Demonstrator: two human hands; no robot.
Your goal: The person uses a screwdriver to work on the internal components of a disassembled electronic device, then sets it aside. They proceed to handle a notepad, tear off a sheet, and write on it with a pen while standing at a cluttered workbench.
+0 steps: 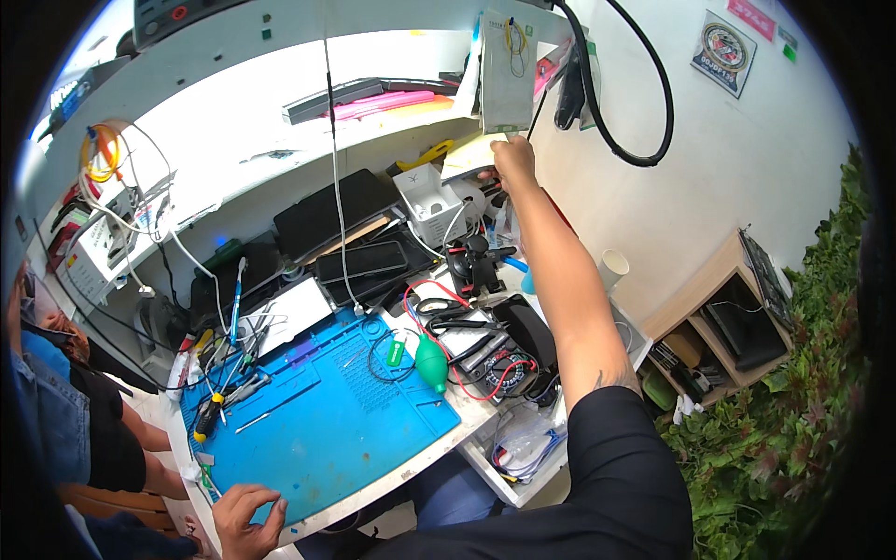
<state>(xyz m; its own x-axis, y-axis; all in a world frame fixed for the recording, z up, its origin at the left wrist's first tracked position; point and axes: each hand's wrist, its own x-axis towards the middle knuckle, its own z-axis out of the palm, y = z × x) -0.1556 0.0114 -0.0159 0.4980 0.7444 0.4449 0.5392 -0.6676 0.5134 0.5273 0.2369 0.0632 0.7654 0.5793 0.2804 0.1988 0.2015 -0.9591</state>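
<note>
My right arm stretches to the back of the bench, where my right hand [513, 161] is closed on the edge of a pale yellow sheet or pad of paper [469, 157]. This paper is just below a hanging pale green-grey packet [507, 84]. Near the bench's front left corner, my left hand [250, 523] has loosely bent fingers, with nothing visible in it. It is beside the blue work mat [327, 439]. On the mat lie a yellow-and-black screwdriver [209, 417], a thin metal tool [252, 423] and a green air blower bulb [431, 362].
A multimeter [509, 373] with red leads is at the mat's right. Behind are dark tablets [336, 215] and a white box [429, 205]. An open drawer [513, 476] juts out below. A black cable [667, 112] loops overhead. Another person [84, 401] is at far left.
</note>
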